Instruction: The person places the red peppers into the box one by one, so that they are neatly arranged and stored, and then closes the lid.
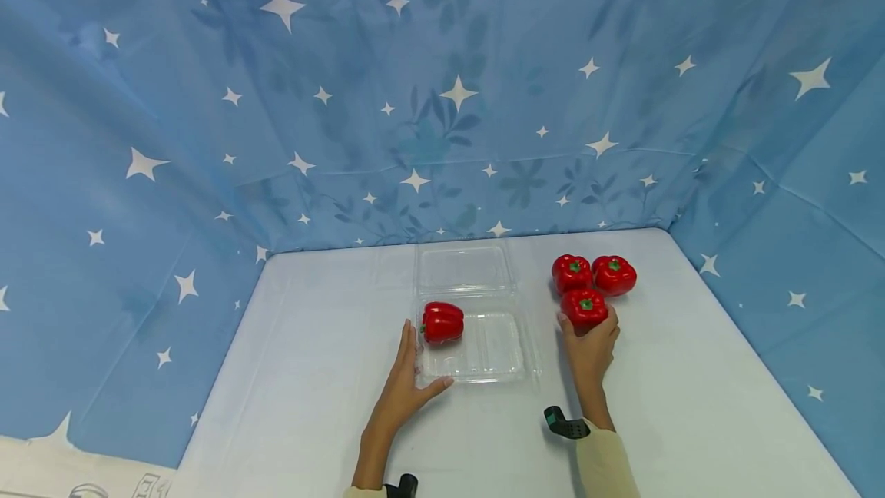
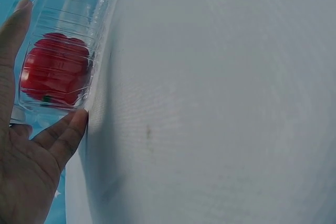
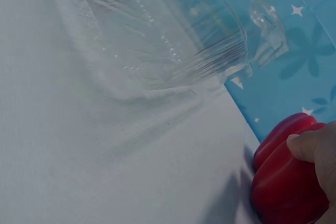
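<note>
A clear plastic clamshell box [image 1: 501, 340] lies with its lid folded back on the table. One red bell pepper [image 1: 442, 323] rests on its side in the left part of the box, its green stem facing left. My left hand [image 1: 402, 390] is at the box's front left corner, fingers straight along the left side and thumb by the front edge; the left wrist view shows fingertips at the box wall. On the right, my right hand [image 1: 591, 352] grips another red bell pepper [image 1: 584, 303] between thumb and fingers, its stem facing up.
Two more red bell peppers [image 1: 571, 273] [image 1: 614, 275] stand just behind the gripped one. The white-covered table [image 1: 311, 344] ends at blue star-patterned curtains [image 1: 456, 137] at the back and sides. The box's lid [image 1: 463, 267] lies towards the back.
</note>
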The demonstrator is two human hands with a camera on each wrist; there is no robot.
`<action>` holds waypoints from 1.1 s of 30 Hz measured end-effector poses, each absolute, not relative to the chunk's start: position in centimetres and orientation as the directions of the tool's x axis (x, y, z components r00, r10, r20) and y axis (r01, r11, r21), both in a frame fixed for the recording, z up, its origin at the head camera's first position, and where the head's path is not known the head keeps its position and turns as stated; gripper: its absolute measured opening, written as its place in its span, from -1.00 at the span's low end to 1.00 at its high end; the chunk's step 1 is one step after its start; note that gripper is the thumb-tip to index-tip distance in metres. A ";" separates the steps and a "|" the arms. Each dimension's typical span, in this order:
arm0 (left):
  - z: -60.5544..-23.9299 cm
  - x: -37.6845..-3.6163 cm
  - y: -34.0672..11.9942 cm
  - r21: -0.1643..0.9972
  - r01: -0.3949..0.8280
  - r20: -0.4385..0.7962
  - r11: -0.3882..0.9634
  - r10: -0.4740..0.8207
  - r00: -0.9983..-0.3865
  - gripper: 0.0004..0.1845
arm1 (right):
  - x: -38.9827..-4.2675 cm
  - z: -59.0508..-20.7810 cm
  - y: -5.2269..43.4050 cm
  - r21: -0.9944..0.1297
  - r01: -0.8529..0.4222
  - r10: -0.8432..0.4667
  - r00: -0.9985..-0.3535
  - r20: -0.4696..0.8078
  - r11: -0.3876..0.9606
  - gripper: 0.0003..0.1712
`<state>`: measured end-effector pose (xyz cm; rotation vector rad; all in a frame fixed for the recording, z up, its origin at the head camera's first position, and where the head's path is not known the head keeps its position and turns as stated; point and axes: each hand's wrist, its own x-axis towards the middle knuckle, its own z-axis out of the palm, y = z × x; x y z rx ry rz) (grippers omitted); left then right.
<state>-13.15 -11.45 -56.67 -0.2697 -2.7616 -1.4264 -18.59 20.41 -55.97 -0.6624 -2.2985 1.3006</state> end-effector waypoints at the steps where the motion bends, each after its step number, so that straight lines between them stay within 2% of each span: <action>1: -56.7 -13.2 -11.4 0.806 0.164 0.099 0.568 0.144 -0.985 0.20 | -18.5 -56.0 20.4 -0.875 0.192 0.590 -0.798 0.124 0.444 0.01; 6: -56.7 -13.1 -11.4 0.809 0.153 0.087 0.567 0.142 -0.986 0.20 | -18.3 -56.2 20.3 -0.905 0.168 0.620 -0.774 0.124 0.391 -0.02; 14: -56.7 -13.1 -11.3 0.813 0.139 0.079 0.565 0.130 -0.988 0.20 | -18.3 -56.4 20.4 -0.948 0.055 0.645 -0.745 0.171 0.315 -0.05; 24: -56.9 -13.1 -11.2 0.819 0.133 0.070 0.559 0.132 -0.989 0.19 | -18.1 -56.5 20.3 -0.943 -0.034 0.617 -0.749 0.243 0.330 -0.03; 33: -56.7 -13.3 -11.4 0.825 0.147 0.075 0.546 0.152 -0.986 0.17 | -18.0 -56.0 20.2 -0.912 -0.125 0.539 -0.772 0.337 0.391 -0.04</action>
